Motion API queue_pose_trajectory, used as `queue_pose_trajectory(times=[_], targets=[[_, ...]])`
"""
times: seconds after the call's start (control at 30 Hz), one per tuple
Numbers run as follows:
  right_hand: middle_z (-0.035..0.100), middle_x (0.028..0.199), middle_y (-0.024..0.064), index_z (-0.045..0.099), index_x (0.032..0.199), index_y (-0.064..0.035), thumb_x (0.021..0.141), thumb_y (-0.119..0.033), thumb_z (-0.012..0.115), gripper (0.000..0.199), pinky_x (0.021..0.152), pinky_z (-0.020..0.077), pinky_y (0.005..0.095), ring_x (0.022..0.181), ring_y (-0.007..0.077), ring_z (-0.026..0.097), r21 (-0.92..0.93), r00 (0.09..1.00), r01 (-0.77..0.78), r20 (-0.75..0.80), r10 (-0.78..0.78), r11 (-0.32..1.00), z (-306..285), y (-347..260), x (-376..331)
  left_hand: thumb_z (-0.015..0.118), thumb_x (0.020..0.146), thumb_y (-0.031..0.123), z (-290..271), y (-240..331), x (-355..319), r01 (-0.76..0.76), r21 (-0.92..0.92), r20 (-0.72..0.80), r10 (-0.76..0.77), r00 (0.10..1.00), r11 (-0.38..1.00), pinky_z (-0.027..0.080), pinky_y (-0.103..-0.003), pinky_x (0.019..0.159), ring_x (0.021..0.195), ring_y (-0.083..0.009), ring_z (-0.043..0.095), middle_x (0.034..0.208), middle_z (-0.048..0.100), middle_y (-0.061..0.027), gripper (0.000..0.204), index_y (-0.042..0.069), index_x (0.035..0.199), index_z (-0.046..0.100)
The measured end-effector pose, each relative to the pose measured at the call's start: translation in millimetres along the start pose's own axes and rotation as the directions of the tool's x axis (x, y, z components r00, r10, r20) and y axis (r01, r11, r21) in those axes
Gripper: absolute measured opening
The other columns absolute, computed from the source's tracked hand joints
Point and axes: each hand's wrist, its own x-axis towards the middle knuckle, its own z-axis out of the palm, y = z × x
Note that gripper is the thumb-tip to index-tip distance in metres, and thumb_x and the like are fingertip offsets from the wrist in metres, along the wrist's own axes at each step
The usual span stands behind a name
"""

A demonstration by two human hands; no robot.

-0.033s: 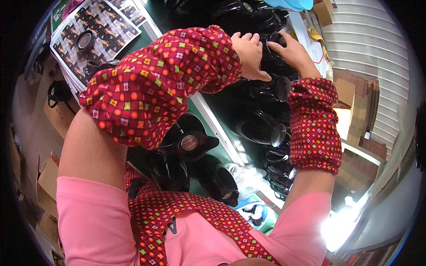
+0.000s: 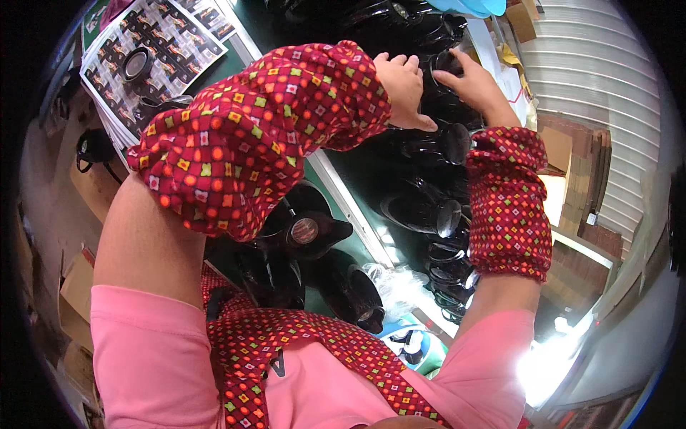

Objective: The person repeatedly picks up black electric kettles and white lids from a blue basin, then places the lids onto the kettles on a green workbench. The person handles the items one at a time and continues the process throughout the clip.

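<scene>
Hands meet at the far desk: your left hand curls loosely beside a glossy black part, your right hand lies spread on it. Whether either grip holds, you cannot tell.

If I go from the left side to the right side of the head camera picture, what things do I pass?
Stack of printed sheets → left hand → right hand → brown cardboard boxes.
</scene>
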Motion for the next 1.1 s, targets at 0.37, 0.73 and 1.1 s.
queue_pose_trajectory(times=[0.37,0.73,1.1], targets=[[0.073,0.115,0.0274,0.069,0.13,-0.0035,0.091,-0.081,0.052,0.088,0.095,0.055,0.0484,0.11,0.0442,0.07,-0.149,0.969,0.161,-0.161,-0.185,0.976,-7.7,7.3,-12.8,0.067,0.089,0.066,7.5,5.0,-12.7,-0.041,0.052,-0.056,0.044,0.997,0.998,0.048,-0.047,0.111,0.135,-0.049,0.051,0.157,0.039,-0.0332,0.104,-0.017,0.147,0.043],[0.075,0.111,0.0234,0.063,0.137,-0.0071,0.09,-0.082,0.052,0.089,0.09,0.0585,0.05,0.1,0.0418,0.074,-0.24,0.918,0.31,-0.176,-0.356,0.92,2.5,11.0,-22.6,0.069,0.09,0.063,-3.8,6.7,-9.5,-0.052,0.061,0.056,0.048,0.997,0.997,0.052,-0.045,0.107,0.129,-0.048,0.056,0.154,0.041,-0.0327,0.102,-0.017,0.148,0.041],[0.062,0.137,0.0208,0.041,0.156,-0.0213,0.089,-0.074,0.062,0.088,0.091,0.0571,0.0497,0.116,0.0403,0.067,-0.295,0.917,0.369,-0.041,-0.398,0.881,-1.5,6.9,-22.2,0.072,0.088,0.061,-2.3,1.7,-14.0,-0.034,0.041,0.005,0.034,0.999,0.999,0.054,-0.045,0.104,0.125,-0.0471,0.058,0.146,0.046,-0.0362,0.104,-0.017,0.148,0.04]])
